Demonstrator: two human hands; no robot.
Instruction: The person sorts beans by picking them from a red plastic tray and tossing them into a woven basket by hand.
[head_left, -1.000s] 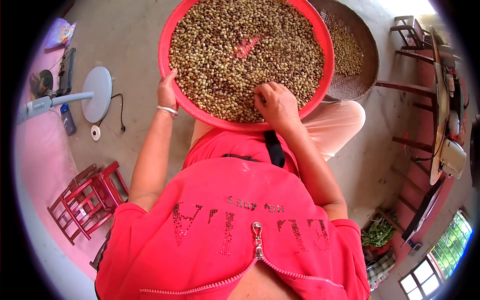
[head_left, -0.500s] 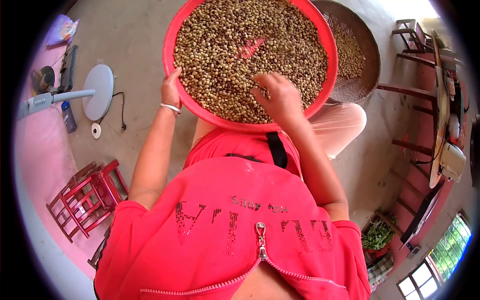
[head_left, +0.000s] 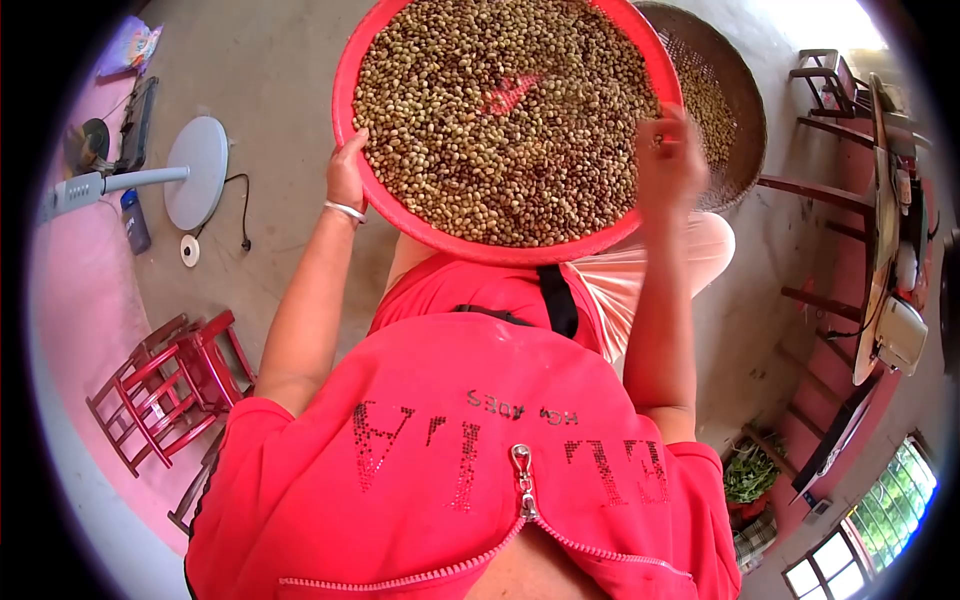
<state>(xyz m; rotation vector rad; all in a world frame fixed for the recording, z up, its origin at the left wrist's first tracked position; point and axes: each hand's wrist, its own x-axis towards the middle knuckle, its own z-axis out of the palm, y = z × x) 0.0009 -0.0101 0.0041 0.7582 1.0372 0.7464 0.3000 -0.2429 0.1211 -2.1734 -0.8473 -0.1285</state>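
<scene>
1. Grey floor [head_left: 270, 70] fills the background of the head view, with a pink wall [head_left: 85, 270] along the left edge, red stools [head_left: 175, 385] at lower left, and a barred window [head_left: 890, 500] at lower right.
2. Top centre, a round red tray [head_left: 500, 253] sits over the lap, bearing a broad layer of beans [head_left: 500, 190]. A bare patch near its middle shows a mesh-like surface.
3. At the tray's left edge, the left hand [head_left: 345, 178] grasps the rim, fingers closed round it; a silvery bracelet [head_left: 346, 211] circles the wrist.
4. By the right edge, the right hand [head_left: 675, 170] is blurred. Its fingers look curled, but whether they hold anything I cannot tell.
5. Behind the tray, upper right, a brown woven basket [head_left: 745, 110] holds more beans, its weave coarse beside the smooth red rim.
6. Loaded like this, the tray is probably fairly heavy, its plastic-looking rim stiff and best held at opposite sides, kept level. The beans, small, rounded, green to dark brown, look hard, smooth and quick to roll.
</scene>
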